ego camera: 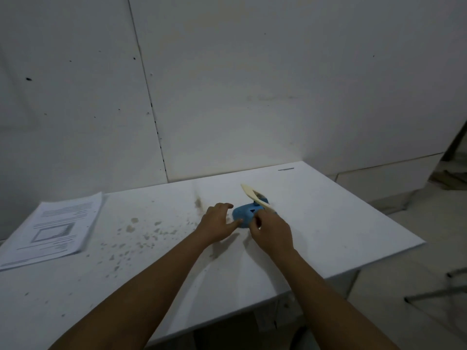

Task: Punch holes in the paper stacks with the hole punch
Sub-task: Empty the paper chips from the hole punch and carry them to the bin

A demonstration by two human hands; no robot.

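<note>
Blue hole punch point(244, 216) sits mid-desk, toward the far edge, its cream lever point(256, 197) raised and tilted back. Left hand point(217, 223) — fingers loosely spread, thumb touching the punch's near-left side, holding nothing. Right hand point(271, 229) — fingers curled at the punch's right end; cannot tell whether they grip it. Printed paper stack point(54, 226) lies at the desk's point(341, 223) left edge, well apart. Brown specks point(141, 236) scattered between.

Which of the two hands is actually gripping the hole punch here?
The right hand: its fingers curl onto the blue hole punch below the cream lever. The left hand only touches its side, fingers spread.
</note>
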